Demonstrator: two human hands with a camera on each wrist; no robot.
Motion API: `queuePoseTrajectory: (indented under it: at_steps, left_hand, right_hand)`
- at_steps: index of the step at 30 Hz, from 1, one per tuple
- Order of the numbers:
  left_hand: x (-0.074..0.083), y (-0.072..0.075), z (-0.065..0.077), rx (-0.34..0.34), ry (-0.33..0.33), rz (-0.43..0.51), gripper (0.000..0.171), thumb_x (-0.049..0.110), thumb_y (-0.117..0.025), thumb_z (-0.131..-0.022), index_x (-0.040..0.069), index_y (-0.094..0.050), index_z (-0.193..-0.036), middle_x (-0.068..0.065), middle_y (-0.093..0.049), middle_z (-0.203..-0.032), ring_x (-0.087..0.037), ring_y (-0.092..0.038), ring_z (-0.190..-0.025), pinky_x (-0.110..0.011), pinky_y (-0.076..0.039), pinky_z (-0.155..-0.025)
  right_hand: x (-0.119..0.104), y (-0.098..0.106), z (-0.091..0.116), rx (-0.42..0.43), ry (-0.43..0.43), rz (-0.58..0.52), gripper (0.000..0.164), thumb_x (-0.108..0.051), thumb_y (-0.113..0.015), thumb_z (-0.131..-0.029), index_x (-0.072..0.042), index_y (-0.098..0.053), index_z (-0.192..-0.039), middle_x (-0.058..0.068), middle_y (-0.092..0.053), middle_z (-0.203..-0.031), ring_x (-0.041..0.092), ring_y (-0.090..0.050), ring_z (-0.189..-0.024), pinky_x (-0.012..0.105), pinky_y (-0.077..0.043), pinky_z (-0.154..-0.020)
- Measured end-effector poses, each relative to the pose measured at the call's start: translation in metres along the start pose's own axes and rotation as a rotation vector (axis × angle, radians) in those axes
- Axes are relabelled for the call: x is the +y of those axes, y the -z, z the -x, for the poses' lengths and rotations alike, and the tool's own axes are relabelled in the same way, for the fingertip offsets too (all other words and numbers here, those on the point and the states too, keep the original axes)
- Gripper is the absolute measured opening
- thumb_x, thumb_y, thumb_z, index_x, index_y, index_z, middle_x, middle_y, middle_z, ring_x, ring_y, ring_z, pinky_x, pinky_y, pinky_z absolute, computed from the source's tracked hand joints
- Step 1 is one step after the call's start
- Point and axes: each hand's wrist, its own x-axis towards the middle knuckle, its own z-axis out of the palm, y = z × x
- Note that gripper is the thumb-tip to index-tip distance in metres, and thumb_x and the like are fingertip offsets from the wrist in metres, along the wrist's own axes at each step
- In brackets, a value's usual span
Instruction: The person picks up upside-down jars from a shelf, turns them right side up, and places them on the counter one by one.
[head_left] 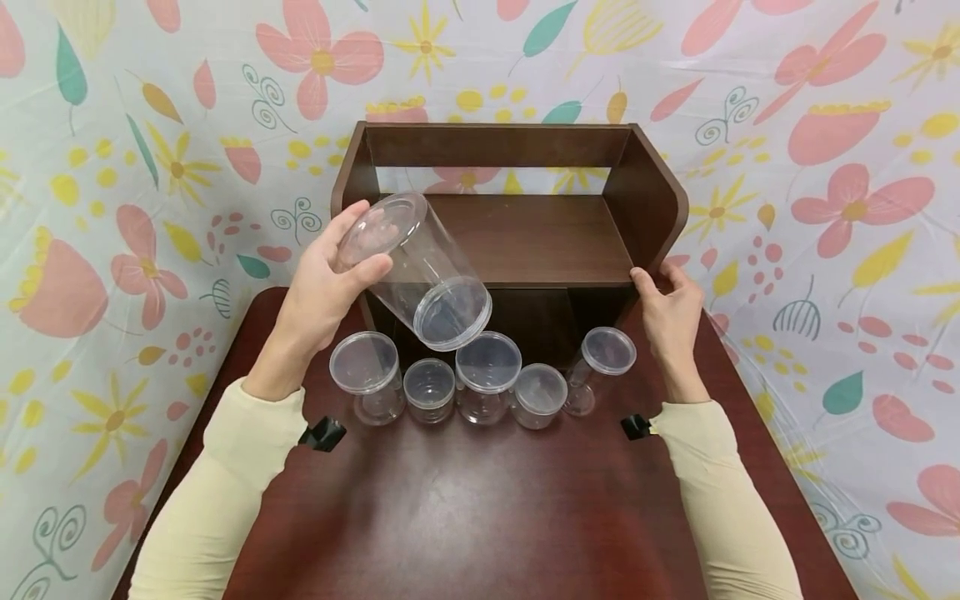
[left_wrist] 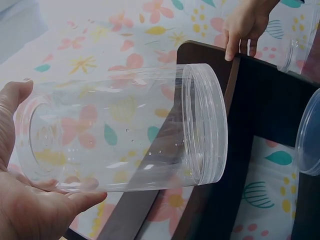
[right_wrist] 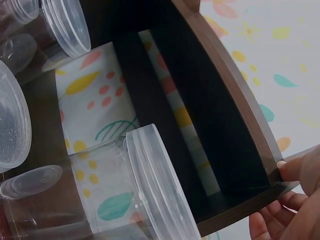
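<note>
My left hand grips a large clear plastic jar by its base, thumb on one side and fingers on the other. The jar is tilted, its lid pointing down and to the right in the head view. Through its clear wall the left wrist view shows no contents. A dark brown two-level wooden shelf stands behind the jar. My right hand holds the shelf's right side at the front edge, the thumb on the corner where side panel and board meet.
Several smaller clear lidded jars stand in a row before the shelf, among them a left jar, a middle jar and a tall right jar. The reddish-brown table bears them. A flower-print sheet hangs around.
</note>
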Motion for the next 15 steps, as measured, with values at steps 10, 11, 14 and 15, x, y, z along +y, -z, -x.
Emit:
queuePoseTrajectory:
  at_steps: [10, 11, 14, 15]
  left_hand:
    - [-0.014, -0.005, 0.013, 0.0, 0.037, -0.036, 0.076, 0.0, -0.065, -0.092, 0.002, -0.031, -0.16, -0.011, -0.042, -0.16, -0.021, -0.051, -0.134, -0.023, -0.044, -0.106]
    - [-0.016, -0.005, 0.014, 0.0, 0.033, -0.035, 0.077, 0.0, -0.065, -0.092, 0.002, -0.031, -0.16, -0.01, -0.041, -0.16, -0.022, -0.051, -0.135, -0.023, -0.044, -0.106]
    - [-0.022, -0.006, 0.016, 0.001, 0.017, -0.012, 0.078, -0.002, -0.065, -0.09, 0.001, -0.031, -0.16, -0.012, -0.042, -0.16, -0.024, -0.05, -0.136, -0.024, -0.045, -0.105]
    - [-0.023, -0.006, 0.017, 0.0, 0.013, -0.003, 0.078, -0.001, -0.065, -0.09, 0.001, -0.031, -0.16, -0.012, -0.042, -0.16, -0.024, -0.05, -0.136, -0.024, -0.045, -0.106]
  right_hand:
    - [-0.025, 0.005, 0.007, -0.037, -0.133, -0.16, 0.033, -0.013, -0.076, -0.092, 0.008, -0.071, -0.118, -0.006, -0.064, -0.087, 0.005, -0.056, -0.078, 0.017, -0.045, -0.07]
    - [-0.027, 0.006, 0.007, -0.042, -0.135, -0.174, 0.032, -0.012, -0.076, -0.092, 0.008, -0.071, -0.117, -0.006, -0.064, -0.086, 0.005, -0.055, -0.078, 0.017, -0.045, -0.069]
    - [-0.028, 0.007, 0.007, -0.048, -0.128, -0.205, 0.03, -0.009, -0.077, -0.091, 0.009, -0.072, -0.114, -0.006, -0.065, -0.084, 0.005, -0.056, -0.076, 0.016, -0.046, -0.068]
    - [-0.027, 0.007, 0.007, -0.049, -0.123, -0.216, 0.029, -0.008, -0.077, -0.091, 0.009, -0.072, -0.113, -0.005, -0.065, -0.083, 0.006, -0.056, -0.076, 0.016, -0.046, -0.067]
